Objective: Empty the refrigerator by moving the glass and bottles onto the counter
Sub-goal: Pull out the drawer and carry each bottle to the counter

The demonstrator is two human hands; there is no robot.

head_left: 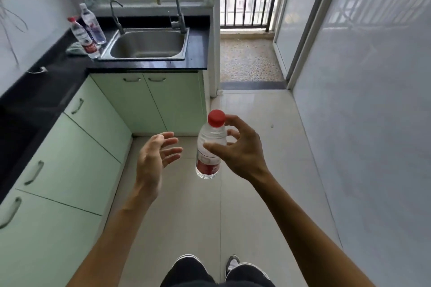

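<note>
My right hand (240, 147) holds a clear water bottle (211, 144) with a red cap and red label upright over the floor, thumb and fingers curled round its upper body. Just left of the bottle, my left hand (156, 154) hangs with its palm turned to it and fingers spread, touching nothing. Two more water bottles stand on the black counter (58, 72) left of the sink: one with a red cap (84, 38) and one with a white cap (92, 24) behind it. No refrigerator or glass is in view.
A steel sink (147, 44) with two taps sits in the counter under the window. A pale cloth (75, 49) lies by the two bottles. Green cabinets (77, 147) line the left. White tiled floor (256, 123) runs ahead to a barred balcony door.
</note>
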